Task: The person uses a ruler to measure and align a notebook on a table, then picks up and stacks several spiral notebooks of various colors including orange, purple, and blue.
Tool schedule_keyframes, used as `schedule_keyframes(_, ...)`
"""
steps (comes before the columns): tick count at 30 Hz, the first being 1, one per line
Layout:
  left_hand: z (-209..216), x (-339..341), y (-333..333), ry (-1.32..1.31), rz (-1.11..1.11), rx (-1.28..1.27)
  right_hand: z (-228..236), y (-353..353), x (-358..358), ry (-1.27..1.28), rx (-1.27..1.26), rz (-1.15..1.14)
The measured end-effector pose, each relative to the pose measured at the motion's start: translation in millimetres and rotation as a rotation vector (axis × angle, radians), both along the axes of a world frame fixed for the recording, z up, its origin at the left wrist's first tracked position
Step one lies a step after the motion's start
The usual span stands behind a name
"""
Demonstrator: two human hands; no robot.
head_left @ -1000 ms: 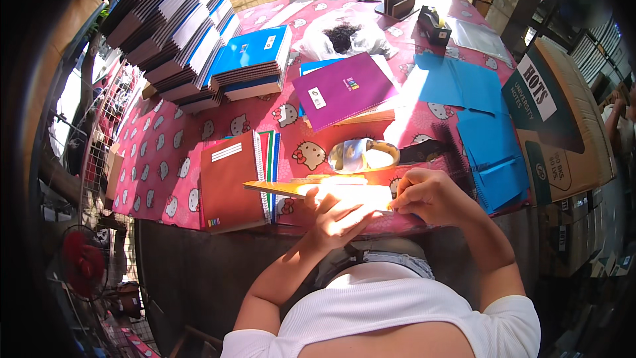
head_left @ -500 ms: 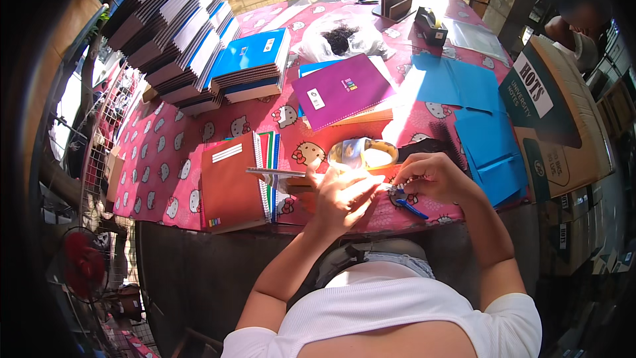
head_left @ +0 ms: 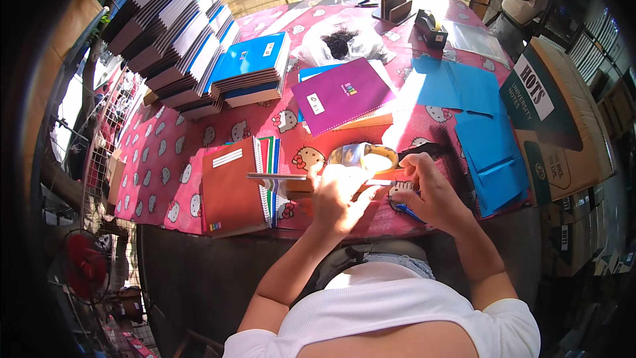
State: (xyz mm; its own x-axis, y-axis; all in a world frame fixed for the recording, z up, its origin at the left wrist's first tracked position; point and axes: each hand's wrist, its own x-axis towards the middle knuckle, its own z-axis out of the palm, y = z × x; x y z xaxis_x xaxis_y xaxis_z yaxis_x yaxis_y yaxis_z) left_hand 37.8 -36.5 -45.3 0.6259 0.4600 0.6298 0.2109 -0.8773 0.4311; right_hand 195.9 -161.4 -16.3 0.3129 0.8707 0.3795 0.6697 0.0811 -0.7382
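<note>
My left hand (head_left: 339, 197) grips a thin notebook (head_left: 277, 176), seen edge-on. Its far end comes out past my fingertips on the right. My right hand (head_left: 427, 189) is beside that end, thumb and fingers apart, with nothing visible between them. A blue pen (head_left: 409, 213) lies just under my right hand, partly covered by it. Beyond both hands sits a roll of yellowish tape (head_left: 389, 156), touched by bright sunlight. To the left of my left hand, a stack of spiral notebooks with a brown-red cover (head_left: 230, 189) on top lies on the table.
A purple notebook (head_left: 344, 96) tops a pile mid-table. Tall notebook stacks (head_left: 175, 40) stand far left. Blue covers (head_left: 487, 149) and black spiral coils (head_left: 454, 159) lie right, beside a carton (head_left: 563, 119). A tape dispenser (head_left: 432, 30) and plastic bag (head_left: 341, 40) are farther back. Another person (head_left: 527, 0) is far right.
My right hand's fingers have parted from a pinch near the notebook's end. My left hand stays on the notebook. The person in the background has moved left and farther back.
</note>
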Motion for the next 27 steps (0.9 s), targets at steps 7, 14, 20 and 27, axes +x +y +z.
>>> schedule_keyframes(7, 0, -7, 2, 0.046, -0.014, -0.085, 7, 4, -9, -0.158, -0.065, 0.001)
schedule_keyframes(14, 2, -5, -1, 0.076, 0.007, -0.139, 7, 9, -5, -0.187, -0.069, 0.012)
schedule_keyframes(20, -3, -3, 0, 0.074, 0.019, -0.101, -6, 14, -2, -0.240, 0.033, 0.039)
schedule_keyframes(27, -3, -3, -1, -0.011, 0.013, -0.082, -14, 13, -2, -0.321, 0.082, 0.045)
